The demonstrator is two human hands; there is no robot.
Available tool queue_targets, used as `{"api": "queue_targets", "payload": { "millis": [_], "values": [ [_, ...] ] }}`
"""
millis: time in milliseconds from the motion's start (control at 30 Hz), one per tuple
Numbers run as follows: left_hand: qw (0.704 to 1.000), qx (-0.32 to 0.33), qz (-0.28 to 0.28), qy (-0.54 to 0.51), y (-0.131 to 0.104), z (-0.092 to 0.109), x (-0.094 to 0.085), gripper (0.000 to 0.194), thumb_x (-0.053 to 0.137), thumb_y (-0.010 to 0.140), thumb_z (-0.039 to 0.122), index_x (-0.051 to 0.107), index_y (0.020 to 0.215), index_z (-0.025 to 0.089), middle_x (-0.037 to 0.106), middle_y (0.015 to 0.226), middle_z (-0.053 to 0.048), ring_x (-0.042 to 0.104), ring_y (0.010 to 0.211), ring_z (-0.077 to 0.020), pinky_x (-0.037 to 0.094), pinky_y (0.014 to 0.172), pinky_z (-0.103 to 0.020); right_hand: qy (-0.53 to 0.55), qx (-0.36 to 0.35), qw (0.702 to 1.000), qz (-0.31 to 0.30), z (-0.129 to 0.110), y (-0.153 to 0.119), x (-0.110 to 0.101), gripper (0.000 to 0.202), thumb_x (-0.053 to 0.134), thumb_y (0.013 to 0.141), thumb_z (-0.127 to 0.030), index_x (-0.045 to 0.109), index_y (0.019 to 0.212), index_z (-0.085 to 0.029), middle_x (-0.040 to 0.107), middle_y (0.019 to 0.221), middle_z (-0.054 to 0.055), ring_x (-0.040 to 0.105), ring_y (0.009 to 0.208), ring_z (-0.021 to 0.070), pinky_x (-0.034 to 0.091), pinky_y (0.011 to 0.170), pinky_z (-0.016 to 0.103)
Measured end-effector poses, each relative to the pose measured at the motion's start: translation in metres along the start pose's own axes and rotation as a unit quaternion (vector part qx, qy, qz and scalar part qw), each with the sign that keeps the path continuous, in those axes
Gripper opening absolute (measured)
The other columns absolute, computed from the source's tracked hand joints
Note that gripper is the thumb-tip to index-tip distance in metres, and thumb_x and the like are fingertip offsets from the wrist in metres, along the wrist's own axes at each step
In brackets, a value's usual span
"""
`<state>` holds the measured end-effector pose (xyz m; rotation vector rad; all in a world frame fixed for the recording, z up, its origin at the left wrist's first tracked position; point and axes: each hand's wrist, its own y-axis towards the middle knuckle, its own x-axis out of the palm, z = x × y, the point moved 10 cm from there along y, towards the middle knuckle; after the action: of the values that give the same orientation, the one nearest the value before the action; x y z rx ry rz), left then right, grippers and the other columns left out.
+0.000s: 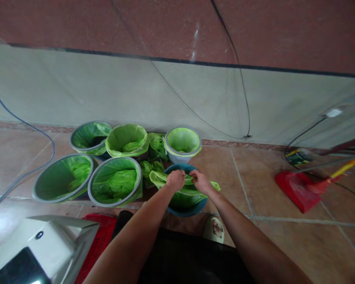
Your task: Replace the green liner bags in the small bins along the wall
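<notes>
Both my hands are over a blue bin [187, 212] on the tiled floor, right in front of me. My left hand [176, 180] pinches the upper edge of a green plastic bag [183, 200] that lies partly inside this bin. Close beside it, my right hand [201, 182] has its fingers closed on the same bag. The bag's edges spread out past the rim on both sides. Just behind stands a light grey bin [182, 157] with a green bag lining it.
To the left stand several more lined bins [115, 181], with loose green bags [157, 146] between them. A red dustpan [298, 191] and a broom [340, 173] are at the right. At lower left are a white machine [50, 244] and a red crate [99, 236]. A blue cable [51, 144] crosses the floor.
</notes>
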<state>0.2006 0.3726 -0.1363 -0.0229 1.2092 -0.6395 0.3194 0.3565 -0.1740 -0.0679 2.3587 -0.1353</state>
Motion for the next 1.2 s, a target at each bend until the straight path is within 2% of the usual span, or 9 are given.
{"api": "queue_targets", "payload": {
  "millis": [133, 333, 533, 733, 800, 867, 967, 1033, 1200],
  "values": [
    [1.000, 0.005, -0.003, -0.002, 0.002, 0.002, 0.008, 0.028, 0.046, 0.090, 0.023, 0.072, 0.101, 0.023, 0.068, 0.106, -0.006, 0.063, 0.104, -0.0206, 0.048, 0.092, -0.030, 0.011, 0.001, 1.000, -0.001, -0.001, -0.001, -0.003, 0.036, 0.050, 0.068, -0.001, 0.062, 0.095, -0.021, 0.068, 0.090, 0.002, 0.063, 0.086, 0.0162, 0.048, 0.083, 0.029],
    [1.000, -0.004, -0.005, 0.007, 0.005, 0.003, 0.007, 0.033, 0.050, 0.090, 0.029, 0.067, 0.117, 0.031, 0.065, 0.115, -0.006, 0.060, 0.109, -0.0203, 0.046, 0.095, -0.031, 0.021, -0.003, 1.000, -0.009, -0.006, -0.001, -0.003, 0.037, 0.048, 0.067, 0.000, 0.061, 0.095, -0.020, 0.066, 0.083, 0.000, 0.061, 0.080, 0.0148, 0.048, 0.079, 0.027],
    [0.999, -0.026, -0.030, 0.020, 0.001, 0.004, 0.012, 0.025, 0.058, 0.085, 0.029, 0.072, 0.105, 0.032, 0.064, 0.118, -0.006, 0.058, 0.114, -0.0230, 0.046, 0.096, -0.037, 0.008, 0.001, 1.000, -0.016, -0.012, -0.002, -0.001, 0.039, 0.048, 0.069, 0.000, 0.061, 0.100, -0.019, 0.067, 0.086, 0.001, 0.062, 0.081, 0.0149, 0.047, 0.079, 0.026],
    [0.999, -0.048, -0.007, 0.018, 0.005, 0.000, -0.006, 0.028, 0.051, 0.087, 0.028, 0.073, 0.105, 0.024, 0.065, 0.118, -0.009, 0.059, 0.113, -0.0251, 0.047, 0.095, -0.036, -0.032, 0.034, 0.999, 0.005, -0.022, -0.005, -0.018, 0.042, 0.052, 0.070, -0.001, 0.060, 0.108, -0.018, 0.067, 0.101, 0.007, 0.061, 0.095, 0.0186, 0.045, 0.090, 0.031],
    [0.999, -0.052, -0.002, 0.015, 0.007, -0.003, -0.014, 0.031, 0.048, 0.088, 0.026, 0.072, 0.107, 0.021, 0.067, 0.116, -0.010, 0.060, 0.112, -0.0243, 0.048, 0.094, -0.033, -0.058, 0.019, 0.998, 0.023, -0.036, -0.010, -0.030, 0.042, 0.054, 0.071, -0.003, 0.061, 0.109, -0.018, 0.064, 0.111, 0.009, 0.059, 0.101, 0.0195, 0.043, 0.093, 0.031],
    [0.999, -0.048, -0.008, 0.009, 0.008, -0.005, -0.019, 0.032, 0.049, 0.086, 0.024, 0.072, 0.107, 0.019, 0.069, 0.113, -0.010, 0.062, 0.108, -0.0233, 0.049, 0.092, -0.030, -0.084, -0.016, 0.996, -0.001, -0.055, -0.019, -0.032, 0.033, 0.055, 0.074, -0.006, 0.064, 0.103, -0.019, 0.063, 0.109, 0.007, 0.060, 0.096, 0.0183, 0.043, 0.090, 0.029],
    [0.999, -0.031, -0.028, 0.000, 0.008, -0.005, -0.020, 0.030, 0.051, 0.082, 0.021, 0.074, 0.101, 0.017, 0.073, 0.104, -0.010, 0.066, 0.100, -0.0225, 0.051, 0.087, -0.028, -0.128, -0.038, 0.985, -0.106, -0.072, -0.042, -0.009, 0.021, 0.058, 0.076, -0.012, 0.068, 0.092, -0.021, 0.066, 0.093, 0.004, 0.061, 0.081, 0.0165, 0.044, 0.080, 0.027],
    [0.999, -0.022, -0.038, -0.003, 0.007, -0.004, -0.019, 0.029, 0.051, 0.081, 0.019, 0.076, 0.096, 0.014, 0.074, 0.098, -0.012, 0.067, 0.096, -0.0228, 0.051, 0.085, -0.028, -0.181, -0.045, 0.972, -0.146, -0.077, -0.058, 0.009, 0.019, 0.064, 0.074, -0.015, 0.068, 0.092, -0.021, 0.066, 0.095, 0.005, 0.061, 0.084, 0.0184, 0.044, 0.079, 0.029],
    [0.999, -0.006, -0.044, -0.010, 0.006, 0.000, -0.013, 0.026, 0.053, 0.080, 0.018, 0.076, 0.090, 0.011, 0.074, 0.095, -0.014, 0.068, 0.095, -0.0243, 0.051, 0.084, -0.027, -0.296, -0.061, 0.945, -0.129, -0.082, -0.070, 0.043, 0.034, 0.071, 0.069, -0.018, 0.063, 0.102, -0.016, 0.060, 0.114, 0.015, 0.053, 0.106, 0.0307, 0.040, 0.088, 0.040]
  ]
}}
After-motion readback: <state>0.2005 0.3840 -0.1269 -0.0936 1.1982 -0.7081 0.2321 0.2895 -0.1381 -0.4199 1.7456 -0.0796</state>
